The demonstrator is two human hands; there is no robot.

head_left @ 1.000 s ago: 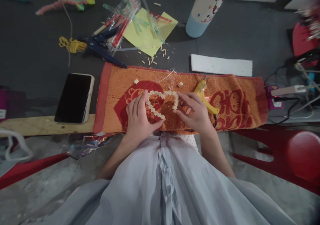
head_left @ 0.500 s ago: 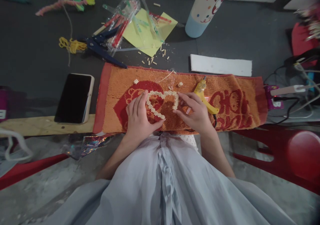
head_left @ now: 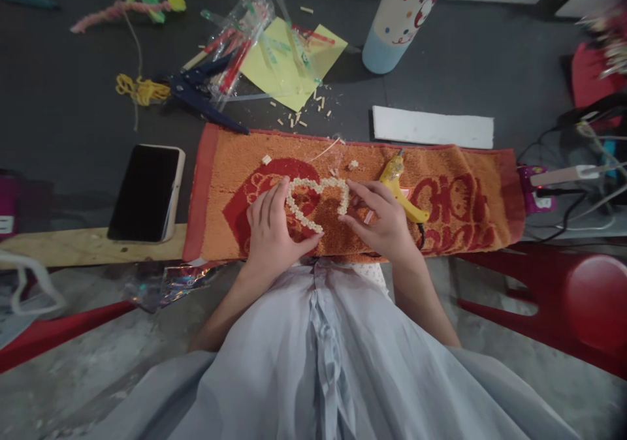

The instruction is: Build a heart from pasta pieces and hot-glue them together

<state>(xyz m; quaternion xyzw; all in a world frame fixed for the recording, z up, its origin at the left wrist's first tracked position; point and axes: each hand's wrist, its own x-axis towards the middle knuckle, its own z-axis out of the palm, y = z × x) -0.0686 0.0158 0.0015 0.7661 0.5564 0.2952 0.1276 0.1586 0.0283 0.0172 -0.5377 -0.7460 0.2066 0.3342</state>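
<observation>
Between my hands is an unclosed heart outline (head_left: 304, 221) built of small pale pieces, with a gap at its lower right. My left hand (head_left: 272, 224) holds its left side, fingertips at the upper curve and thumb at the bottom point. On the right lobe, my right hand (head_left: 385, 221) grips with fingertips at the top and thumb at the loose end. An orange towel (head_left: 455, 166) with red patterns lies under both. A yellow glue gun (head_left: 404, 198) rests just right of my right hand. Small pale clusters, one a cube (head_left: 266, 160) and one a lump (head_left: 353, 164), sit above the heart.
Dark blue pliers (head_left: 196, 91), plastic-wrapped red sticks (head_left: 238, 64) and yellow paper (head_left: 269, 68) lie behind the towel. A phone (head_left: 145, 193) is at left. A bottle (head_left: 396, 25) and white strip (head_left: 434, 127) stand or lie at back right. Red chairs (head_left: 553, 296) flank me.
</observation>
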